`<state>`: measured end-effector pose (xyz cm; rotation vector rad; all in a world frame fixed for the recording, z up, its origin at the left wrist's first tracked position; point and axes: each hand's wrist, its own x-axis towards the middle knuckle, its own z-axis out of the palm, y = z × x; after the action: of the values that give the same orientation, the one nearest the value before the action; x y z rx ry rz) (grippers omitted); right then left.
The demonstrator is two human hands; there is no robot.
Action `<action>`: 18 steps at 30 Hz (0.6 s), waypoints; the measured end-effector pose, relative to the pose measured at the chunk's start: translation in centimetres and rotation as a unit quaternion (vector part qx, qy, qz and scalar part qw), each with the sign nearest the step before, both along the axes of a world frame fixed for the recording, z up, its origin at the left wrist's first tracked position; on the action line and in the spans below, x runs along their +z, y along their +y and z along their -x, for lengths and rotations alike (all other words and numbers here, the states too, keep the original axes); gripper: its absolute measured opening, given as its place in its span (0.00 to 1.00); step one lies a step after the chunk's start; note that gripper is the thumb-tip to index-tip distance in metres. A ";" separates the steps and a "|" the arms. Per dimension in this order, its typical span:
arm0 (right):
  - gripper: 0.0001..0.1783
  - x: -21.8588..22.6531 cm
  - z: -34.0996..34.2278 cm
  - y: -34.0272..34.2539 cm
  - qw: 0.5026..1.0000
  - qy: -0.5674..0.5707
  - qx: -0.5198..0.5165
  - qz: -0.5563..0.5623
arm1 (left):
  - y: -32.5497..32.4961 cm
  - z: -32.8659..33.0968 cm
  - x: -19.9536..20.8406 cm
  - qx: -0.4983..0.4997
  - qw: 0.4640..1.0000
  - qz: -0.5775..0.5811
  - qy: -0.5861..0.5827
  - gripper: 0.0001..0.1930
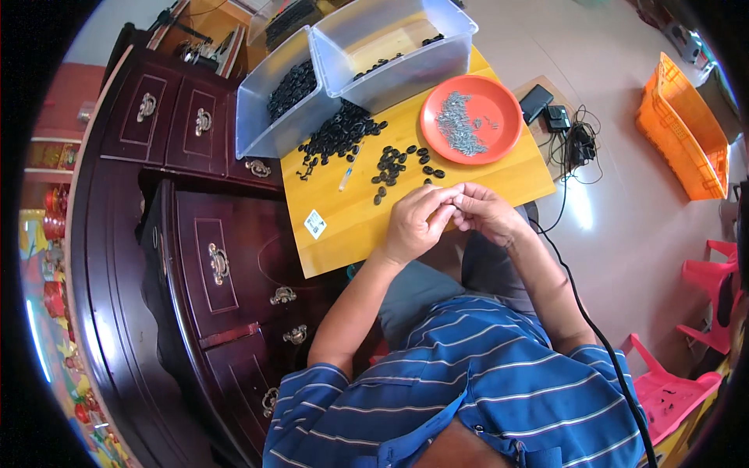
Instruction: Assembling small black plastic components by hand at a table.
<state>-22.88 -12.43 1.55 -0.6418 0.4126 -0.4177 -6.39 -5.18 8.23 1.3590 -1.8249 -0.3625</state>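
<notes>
My left hand (417, 223) and my right hand (490, 214) meet just over the near edge of the yellow wooden table (355, 234). Thumbs and fingertips of both are pinched together; whatever sits between them is mostly hidden and too small to name. Just beyond the fingers lies a loose group of small black oval pieces (392, 162). A larger heap of black parts (339, 132) spreads farther left. An orange-red round plate (507, 117) at the far right of the table holds many small silvery metal pieces (457, 125).
Two translucent plastic bins (406, 80) with black parts stand at the table's back. A slim whitish stick (346, 179) and a white label (314, 224) lie on the left. Dark drawers (222, 261) flank the table. A black cable (581, 300) runs at my right, near an orange crate (679, 129).
</notes>
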 end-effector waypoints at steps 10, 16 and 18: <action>0.13 0.3 1.6 -0.6 0.993 0.065 -0.037 0.086 | -12.0 -0.1 1.1 0.018 0.995 -0.015 -0.097 0.06; 0.12 -0.3 0.8 -0.6 0.984 0.072 -0.037 0.160 | -17.8 0.7 -2.0 -0.001 0.975 0.001 -0.222 0.06; 0.12 -0.7 0.6 -0.6 0.982 0.079 -0.042 0.164 | -18.7 1.2 -2.5 -0.016 0.968 0.026 -0.249 0.06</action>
<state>-23.47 -13.06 0.80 -0.9850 0.5277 -0.5232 -7.54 -23.88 5.75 1.4758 -2.2448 0.0197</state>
